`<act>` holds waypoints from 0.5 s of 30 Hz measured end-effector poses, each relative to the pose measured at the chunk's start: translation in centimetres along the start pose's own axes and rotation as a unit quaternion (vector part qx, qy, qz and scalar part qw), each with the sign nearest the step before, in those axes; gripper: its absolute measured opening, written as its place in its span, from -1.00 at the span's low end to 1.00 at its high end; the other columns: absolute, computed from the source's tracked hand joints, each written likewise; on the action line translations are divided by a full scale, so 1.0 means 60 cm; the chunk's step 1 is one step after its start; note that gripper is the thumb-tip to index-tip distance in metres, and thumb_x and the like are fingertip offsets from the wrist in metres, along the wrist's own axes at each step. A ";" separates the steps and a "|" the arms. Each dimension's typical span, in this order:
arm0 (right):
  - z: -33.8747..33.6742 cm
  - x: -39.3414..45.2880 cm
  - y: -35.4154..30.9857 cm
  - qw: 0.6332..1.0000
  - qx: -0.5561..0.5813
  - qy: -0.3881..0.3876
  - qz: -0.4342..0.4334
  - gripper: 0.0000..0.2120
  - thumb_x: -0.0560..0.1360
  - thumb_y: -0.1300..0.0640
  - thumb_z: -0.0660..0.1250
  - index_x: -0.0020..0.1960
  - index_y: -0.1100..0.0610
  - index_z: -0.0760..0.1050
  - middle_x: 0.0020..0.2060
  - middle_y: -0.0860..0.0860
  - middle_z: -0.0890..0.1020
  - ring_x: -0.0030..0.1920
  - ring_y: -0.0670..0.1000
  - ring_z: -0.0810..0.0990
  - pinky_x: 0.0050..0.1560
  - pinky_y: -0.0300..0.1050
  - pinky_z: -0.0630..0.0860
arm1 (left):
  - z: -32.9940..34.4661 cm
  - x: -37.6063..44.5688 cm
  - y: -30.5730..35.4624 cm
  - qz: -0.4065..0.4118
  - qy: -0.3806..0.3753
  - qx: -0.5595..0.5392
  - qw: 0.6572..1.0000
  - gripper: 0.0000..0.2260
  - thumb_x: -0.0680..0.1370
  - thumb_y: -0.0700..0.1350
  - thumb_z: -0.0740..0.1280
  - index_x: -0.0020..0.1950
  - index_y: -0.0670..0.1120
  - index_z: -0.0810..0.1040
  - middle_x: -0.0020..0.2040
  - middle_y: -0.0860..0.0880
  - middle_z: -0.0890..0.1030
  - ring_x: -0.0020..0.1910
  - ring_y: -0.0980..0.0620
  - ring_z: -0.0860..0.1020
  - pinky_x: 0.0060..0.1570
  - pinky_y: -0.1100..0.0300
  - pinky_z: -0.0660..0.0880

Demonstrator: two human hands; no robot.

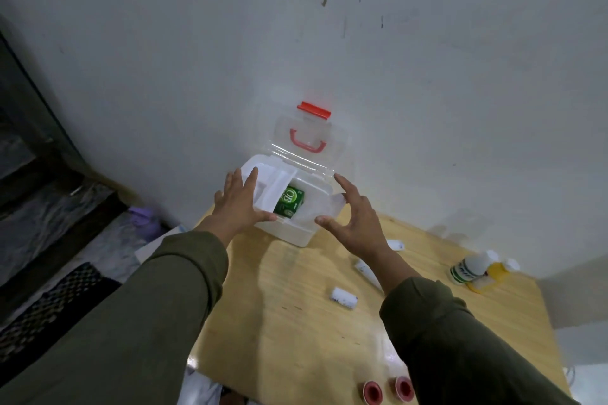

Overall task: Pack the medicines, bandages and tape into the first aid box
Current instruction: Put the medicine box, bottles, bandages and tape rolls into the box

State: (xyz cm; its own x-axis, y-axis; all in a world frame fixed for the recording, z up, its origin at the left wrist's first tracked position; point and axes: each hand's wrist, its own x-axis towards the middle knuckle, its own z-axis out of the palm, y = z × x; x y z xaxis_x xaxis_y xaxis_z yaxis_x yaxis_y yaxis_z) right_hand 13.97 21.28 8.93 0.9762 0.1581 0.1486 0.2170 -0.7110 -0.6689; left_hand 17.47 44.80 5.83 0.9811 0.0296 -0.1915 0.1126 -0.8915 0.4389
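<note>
Both grips spread open, empty: left hand [237,204] and right hand [353,219] flanking first aid box [289,233]. Risk: nudging tilted inner tray [274,189] onto green carton [291,200], jamming it.

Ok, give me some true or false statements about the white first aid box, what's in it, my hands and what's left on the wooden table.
1. The white plastic first aid box has its clear lid open. True.
2. A green packet lies inside it. True.
3. The right hand holds a bottle. False: it is empty, fingers spread beside the box.
4. Both red-cored tape rolls are packed. False: they sit on the wooden table at its near edge.
5. The left hand rests at the box's left side. True.
</note>
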 end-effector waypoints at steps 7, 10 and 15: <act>0.034 0.035 0.012 0.997 -0.040 -0.055 0.025 -0.19 0.28 -0.35 0.28 0.45 -0.20 0.09 0.31 0.05 0.44 0.28 0.09 0.32 0.28 0.17 0.32 | 0.003 0.015 -0.004 -0.011 -0.005 -0.034 0.999 0.07 0.31 0.18 0.50 0.53 -0.02 -0.19 0.56 -0.16 -0.13 0.54 -0.14 -0.14 0.42 -0.16 0.09; 0.054 0.046 0.014 0.995 -0.063 -0.072 0.031 -0.21 0.29 -0.36 0.25 0.44 -0.23 0.08 0.32 0.06 0.41 0.31 0.10 0.30 0.27 0.11 0.27 | 0.000 0.017 -0.007 -0.008 0.002 -0.041 0.999 0.08 0.29 0.17 0.52 0.53 -0.02 -0.17 0.56 -0.14 -0.08 0.53 -0.15 -0.09 0.41 -0.15 0.12; 0.081 0.057 0.006 0.989 -0.114 -0.092 0.020 -0.27 0.38 -0.28 0.32 0.45 -0.18 0.10 0.35 0.05 0.38 0.34 0.12 0.27 0.30 0.12 0.20 | -0.002 0.016 -0.007 -0.008 0.014 -0.051 0.999 0.09 0.27 0.16 0.53 0.53 -0.03 -0.16 0.56 -0.12 -0.01 0.53 -0.14 -0.04 0.42 -0.12 0.14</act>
State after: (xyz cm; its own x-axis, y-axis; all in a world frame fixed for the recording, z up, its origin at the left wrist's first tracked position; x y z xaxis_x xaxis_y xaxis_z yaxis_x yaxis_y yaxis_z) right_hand 17.39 24.86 5.66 0.9721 0.2332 -0.0242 0.1924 -0.8525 -0.4860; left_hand 18.36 45.27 5.54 0.9830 0.0566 -0.1749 0.1415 -0.8407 0.5227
